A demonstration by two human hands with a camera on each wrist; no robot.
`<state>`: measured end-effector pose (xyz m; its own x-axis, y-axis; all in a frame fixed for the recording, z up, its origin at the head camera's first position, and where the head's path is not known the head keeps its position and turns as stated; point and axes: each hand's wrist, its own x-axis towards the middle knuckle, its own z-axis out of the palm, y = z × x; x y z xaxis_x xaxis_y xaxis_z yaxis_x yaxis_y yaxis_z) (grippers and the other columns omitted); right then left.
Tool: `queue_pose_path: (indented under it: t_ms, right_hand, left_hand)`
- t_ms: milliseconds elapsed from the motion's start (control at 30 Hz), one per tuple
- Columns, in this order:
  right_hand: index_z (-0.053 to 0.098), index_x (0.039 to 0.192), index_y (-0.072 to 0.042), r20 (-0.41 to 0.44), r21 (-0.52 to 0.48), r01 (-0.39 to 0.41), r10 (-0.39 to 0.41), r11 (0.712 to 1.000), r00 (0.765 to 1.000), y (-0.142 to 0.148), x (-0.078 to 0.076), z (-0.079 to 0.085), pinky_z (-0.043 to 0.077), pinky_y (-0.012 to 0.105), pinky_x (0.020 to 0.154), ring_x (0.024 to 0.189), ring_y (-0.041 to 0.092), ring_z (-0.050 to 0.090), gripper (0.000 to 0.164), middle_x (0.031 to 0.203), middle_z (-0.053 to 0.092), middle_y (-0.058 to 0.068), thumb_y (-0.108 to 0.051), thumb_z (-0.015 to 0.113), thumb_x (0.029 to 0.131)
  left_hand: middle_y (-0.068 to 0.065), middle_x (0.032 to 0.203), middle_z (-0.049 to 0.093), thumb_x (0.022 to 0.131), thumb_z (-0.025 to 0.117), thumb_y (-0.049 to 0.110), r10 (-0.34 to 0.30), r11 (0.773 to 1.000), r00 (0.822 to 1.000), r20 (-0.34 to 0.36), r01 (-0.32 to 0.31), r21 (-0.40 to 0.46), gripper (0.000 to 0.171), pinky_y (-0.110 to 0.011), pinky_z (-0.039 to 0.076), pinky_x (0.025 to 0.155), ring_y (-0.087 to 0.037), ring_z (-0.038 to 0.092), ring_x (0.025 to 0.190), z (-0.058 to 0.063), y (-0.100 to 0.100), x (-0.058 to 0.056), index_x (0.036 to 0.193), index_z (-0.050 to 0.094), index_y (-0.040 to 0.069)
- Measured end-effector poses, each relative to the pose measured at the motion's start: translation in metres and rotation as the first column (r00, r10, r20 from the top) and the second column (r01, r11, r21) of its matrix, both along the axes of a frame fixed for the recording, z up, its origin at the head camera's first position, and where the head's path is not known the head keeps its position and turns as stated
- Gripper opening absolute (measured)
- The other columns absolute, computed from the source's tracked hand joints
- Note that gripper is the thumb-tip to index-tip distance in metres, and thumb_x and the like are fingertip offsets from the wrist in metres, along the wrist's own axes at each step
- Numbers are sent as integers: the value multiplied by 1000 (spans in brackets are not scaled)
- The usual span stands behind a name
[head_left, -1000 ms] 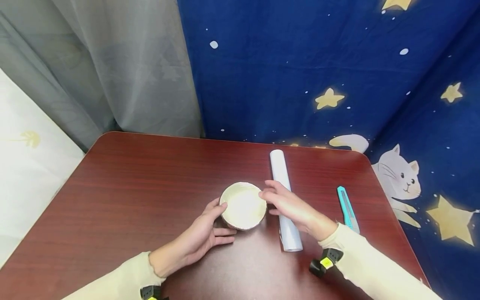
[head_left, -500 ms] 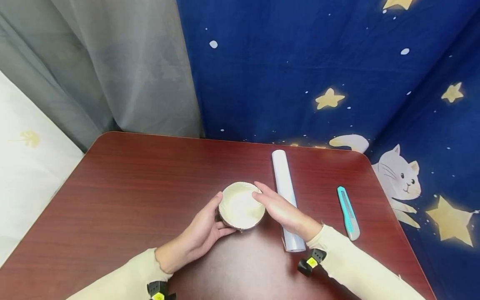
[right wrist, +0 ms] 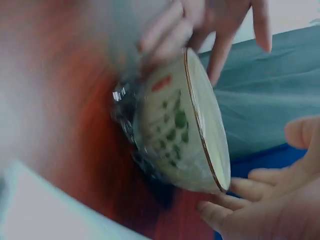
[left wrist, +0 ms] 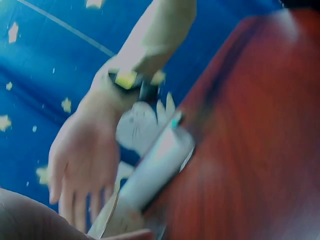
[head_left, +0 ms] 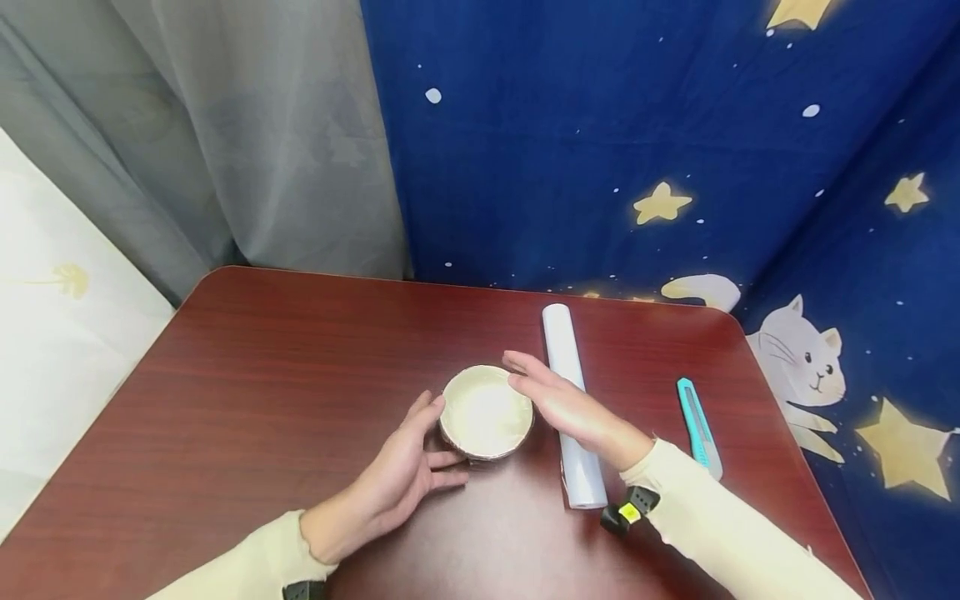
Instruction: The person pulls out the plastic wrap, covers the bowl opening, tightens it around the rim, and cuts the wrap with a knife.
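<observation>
A pale bowl (head_left: 486, 414) sits on the table between the two hands. Seen from the right wrist, it has a brown rim, green and red decoration, and clear plastic wrap (right wrist: 127, 107) bunched around its base. The left hand (head_left: 397, 479) is at the bowl's left side, thumb by the rim and fingers spread near the lower edge. On the opposite side, the right hand (head_left: 577, 414) has its fingers extended by the rim. Whether either hand touches the bowl is hard to tell. Under the right hand and wrist passes a white roll of plastic wrap (head_left: 581, 475).
To the right lies a turquoise utility knife (head_left: 697, 425), partly behind the right sleeve. The dark red table (head_left: 300, 358) stretches left of the bowl. Grey and blue star-patterned curtains (head_left: 540, 150) hang behind its far edge.
The left hand gripped the bowl half a second ago; its fingers have since spread. The right hand first moved in to the bowl's rim, then shifted slightly. The bowl moved a little left, then back.
</observation>
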<state>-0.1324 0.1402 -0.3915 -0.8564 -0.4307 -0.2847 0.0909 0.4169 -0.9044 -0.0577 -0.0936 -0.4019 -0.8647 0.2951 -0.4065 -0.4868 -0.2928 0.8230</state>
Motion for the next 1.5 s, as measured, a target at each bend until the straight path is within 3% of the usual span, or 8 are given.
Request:
queue_pose_path:
  t_ms: [167, 433, 700, 867, 1067, 1167, 1333, 1500]
  right_hand:
    - [34, 171, -4, -81, 73, -69, 75, 995, 994, -2, -6, -2, 22, 55, 132, 164, 29, 28, 63, 176, 37, 11, -31, 48, 116]
    - [40, 168, 0, -122, 159, -14, 34, 987, 992, -5, 1, -4, 23, 56, 131, 162, 34, 31, 66, 173, 39, 17, -34, 52, 113]
    - [23, 173, 2, 65, -19, 118, -116, 993, 991, -10, 18, -8, 20, 62, 131, 165, 36, 22, 74, 179, 25, 20, -32, 54, 114]
    - [14, 174, 1, 184, -141, 218, -191, 966, 964, -17, 27, -12, 24, 66, 128, 163, 38, 23, 77, 180, 17, 21, -27, 53, 114]
    - [13, 174, 0, 220, -184, 306, -265, 934, 939, -25, 31, -18, 19, 62, 130, 164, 38, 18, 79, 180, 14, 22, -24, 54, 111]
    - [15, 173, 2, 204, -158, 310, -276, 938, 939, -23, 30, -16, 16, 61, 131, 165, 38, 16, 79, 180, 16, 23, -25, 55, 110]
    - [19, 172, 4, 114, -49, 246, -239, 968, 964, -19, 25, -5, 13, 58, 133, 167, 38, 15, 78, 180, 18, 22, -28, 56, 111]
    - [27, 171, 3, -12, -1, 128, -128, 992, 992, -16, 13, 5, 23, 57, 131, 164, 37, 28, 71, 177, 31, 21, -28, 53, 113]
  left_hand:
    - [-32, 178, -4, 118, 38, 48, 31, 996, 999, -14, -30, 82, 88, -72, 41, 116, -70, 34, 147, -3, 11, 12, 173, -16, 6]
    - [-32, 171, 23, 119, 34, 47, 88, 987, 996, -15, -85, 135, 74, -69, 36, 120, -60, 47, 144, -12, 15, 1, 172, 18, -2]
    - [-29, 173, 16, 119, 36, 46, 21, 995, 999, 35, -25, 101, 71, -74, 38, 116, -64, 46, 142, -8, 9, -20, 173, 17, 4]
    - [-30, 171, 23, 118, 37, 47, 1, 998, 998, 69, -5, 66, 70, -74, 39, 115, -63, 44, 144, -6, 9, -25, 173, 20, 7]
    - [-31, 163, 37, 117, 38, 47, -9, 1000, 998, 57, 8, 19, 68, -72, 40, 117, -56, 49, 141, -10, 12, -24, 170, 29, 6]
    - [-32, 168, 27, 117, 40, 46, -5, 1000, 998, 56, 4, 21, 71, -72, 40, 116, -61, 47, 142, -12, 11, -20, 173, 21, 5]
    - [-31, 178, -3, 118, 41, 44, 25, 1000, 999, 37, -26, 17, 85, -72, 43, 114, -69, 41, 144, -12, 7, -2, 175, -9, 5]
    - [-33, 178, -6, 118, 39, 45, 54, 996, 999, 10, -54, 71, 88, -70, 42, 116, -70, 39, 144, -9, 11, 14, 172, -17, 3]
